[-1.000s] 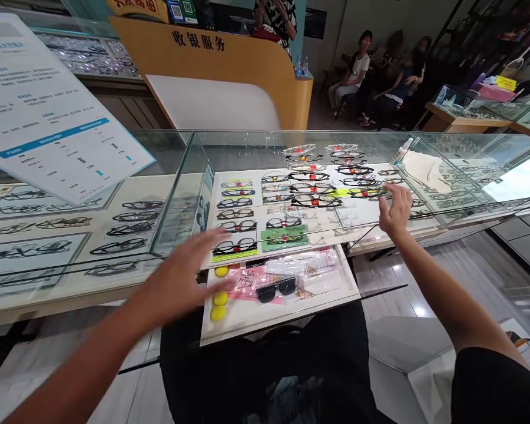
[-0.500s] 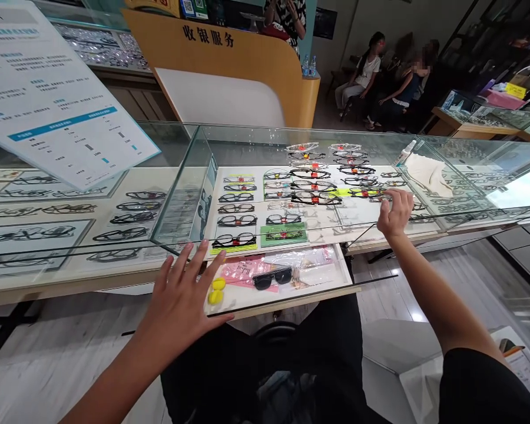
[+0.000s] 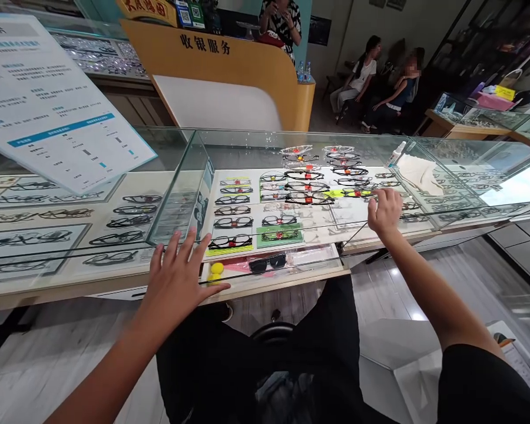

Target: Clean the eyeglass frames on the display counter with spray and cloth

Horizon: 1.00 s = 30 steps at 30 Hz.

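Tray (image 3: 291, 281): lower middle of the frame, a pale pull-out shelf under the glass – we see only a narrow strip of it in front of the case.
On the tray: 1 pair of black sunglasses (image 3: 267, 262), 2 yellow pieces (image 3: 216, 269) at its left end, clear plastic bags beside them.
Left hand (image 3: 176, 282): wide, all 5 fingers spread, fingertips at the tray's left front edge; it holds nothing.
Right hand (image 3: 383, 211): right of centre, fingers half curled and narrow, resting on the near edge of the glass top (image 3: 247, 147) – we see nothing in it.
Under the glass: rows of spectacle frames (image 3: 309, 185), 1 pair on a green card (image 3: 279, 237).
Upper left of the frame: a tilted printed sheet (image 3: 57, 100).
Top centre: an orange counter (image 3: 229, 70).
Upper right: seated people (image 3: 380, 82), well apart from us.
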Each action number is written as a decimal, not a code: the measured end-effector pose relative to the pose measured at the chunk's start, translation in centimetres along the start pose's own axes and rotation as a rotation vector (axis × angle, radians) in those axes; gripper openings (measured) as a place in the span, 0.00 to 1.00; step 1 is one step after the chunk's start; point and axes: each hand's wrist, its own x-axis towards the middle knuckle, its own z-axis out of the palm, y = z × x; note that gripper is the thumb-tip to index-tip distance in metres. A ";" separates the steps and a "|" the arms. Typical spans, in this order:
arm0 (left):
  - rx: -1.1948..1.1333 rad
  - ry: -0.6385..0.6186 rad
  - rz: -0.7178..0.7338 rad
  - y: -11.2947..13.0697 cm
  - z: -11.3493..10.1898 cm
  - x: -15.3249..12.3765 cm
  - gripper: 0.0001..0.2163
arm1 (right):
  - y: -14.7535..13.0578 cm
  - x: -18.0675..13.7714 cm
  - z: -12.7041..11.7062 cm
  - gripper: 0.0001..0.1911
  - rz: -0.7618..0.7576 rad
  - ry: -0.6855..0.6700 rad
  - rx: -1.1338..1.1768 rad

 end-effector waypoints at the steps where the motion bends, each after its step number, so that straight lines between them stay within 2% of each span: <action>1: -0.001 0.007 -0.001 -0.1 0.1 0.2 0.51 | -0.3 0.0 -0.2 0.26 0.002 -0.017 -0.006; 4: 0.008 0.024 -0.013 -0.6 0.5 0.9 0.52 | -0.5 0.7 -0.9 0.26 -0.002 -0.063 -0.038; 6: -0.008 0.040 -0.021 -0.7 0.7 1.3 0.53 | 0.4 2.1 -1.2 0.25 0.041 -0.067 -0.054; 9: -0.060 0.076 -0.025 -0.4 0.6 1.7 0.51 | 3.6 5.4 -1.3 0.22 0.266 -0.045 -0.060; 12: -0.094 0.110 -0.035 0.1 0.4 1.8 0.47 | 7.8 8.9 -1.0 0.22 0.467 -0.091 -0.095; 15: -0.125 0.142 -0.044 0.2 0.9 1.9 0.45 | 11.1 11.0 -0.3 0.27 0.548 -0.151 -0.110; 19: -0.137 0.240 -0.113 -0.1 2.5 2.0 0.40 | 13.4 11.8 1.0 0.27 0.641 -0.170 -0.061; 25: -0.081 0.270 -0.203 0.1 4.1 2.0 0.32 | 14.6 12.7 2.5 0.23 0.780 -0.012 0.018; 30: -0.097 0.264 -0.264 0.2 4.4 2.8 0.30 | 13.9 12.9 1.7 0.12 0.891 0.199 0.116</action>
